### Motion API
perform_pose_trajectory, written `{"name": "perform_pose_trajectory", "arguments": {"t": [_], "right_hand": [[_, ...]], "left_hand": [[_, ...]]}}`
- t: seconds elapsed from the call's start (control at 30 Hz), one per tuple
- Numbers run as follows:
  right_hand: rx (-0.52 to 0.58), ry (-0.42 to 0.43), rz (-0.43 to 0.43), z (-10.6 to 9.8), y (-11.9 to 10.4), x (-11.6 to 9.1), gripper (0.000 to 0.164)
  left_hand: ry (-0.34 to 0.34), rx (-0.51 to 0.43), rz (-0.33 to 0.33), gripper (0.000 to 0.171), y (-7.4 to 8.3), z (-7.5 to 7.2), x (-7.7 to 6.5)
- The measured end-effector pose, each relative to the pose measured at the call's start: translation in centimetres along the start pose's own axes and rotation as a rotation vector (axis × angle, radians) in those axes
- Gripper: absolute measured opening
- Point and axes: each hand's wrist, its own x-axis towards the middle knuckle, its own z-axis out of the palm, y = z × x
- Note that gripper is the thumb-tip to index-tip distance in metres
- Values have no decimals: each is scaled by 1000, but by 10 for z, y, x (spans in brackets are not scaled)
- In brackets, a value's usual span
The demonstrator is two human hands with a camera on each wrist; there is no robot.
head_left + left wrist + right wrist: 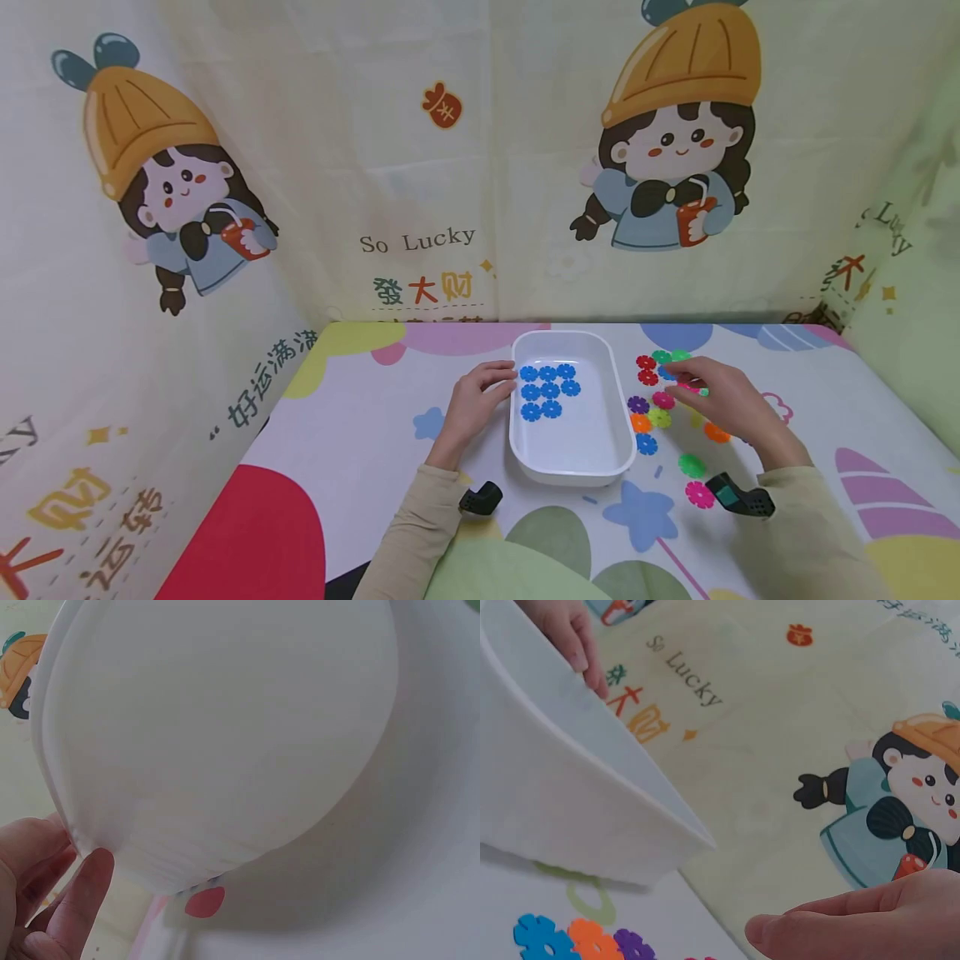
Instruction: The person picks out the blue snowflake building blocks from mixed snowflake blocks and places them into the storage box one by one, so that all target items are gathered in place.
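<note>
A white plastic tray [581, 442] holds several blue snowflake discs [550, 390] lying in rows along its left side. My left hand [477, 402] is at the tray's left edge, its fingertips touching the rim. In the left wrist view, its fingers [94, 874] rest against the outer wall. To the right of the tray, my right hand [723, 400] hovers over loose coloured discs, thumb and fingers apart. One blue disc [666, 373] lies close to its fingertips. No disc shows between the fingers [840, 919] in the right wrist view.
Right of the tray lie red discs [647, 370], a purple disc [638, 405], an orange disc [717, 432], a green disc [691, 465] and a pink disc [699, 495]. A patterned cloth covers the table [360, 467]. A printed curtain [525, 183] hangs behind.
</note>
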Motion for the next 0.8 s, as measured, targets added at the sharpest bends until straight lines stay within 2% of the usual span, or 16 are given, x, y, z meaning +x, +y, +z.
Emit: {"name": "perform_pose_trajectory", "arguments": {"t": [0.17, 0.4, 0.67, 0.8], "right_hand": [[-1, -24, 61, 4, 14, -8, 48], [15, -56, 54, 7, 24, -18, 46], [49, -109, 67, 13, 15, -25, 50], [63, -135, 33, 18, 7, -28, 50]], "left_hand": [[2, -5, 0, 21, 0, 0, 0], [0, -3, 11, 21, -1, 0, 0], [-5, -13, 15, 22, 0, -1, 1], [-6, -17, 7, 20, 0, -1, 1]]}}
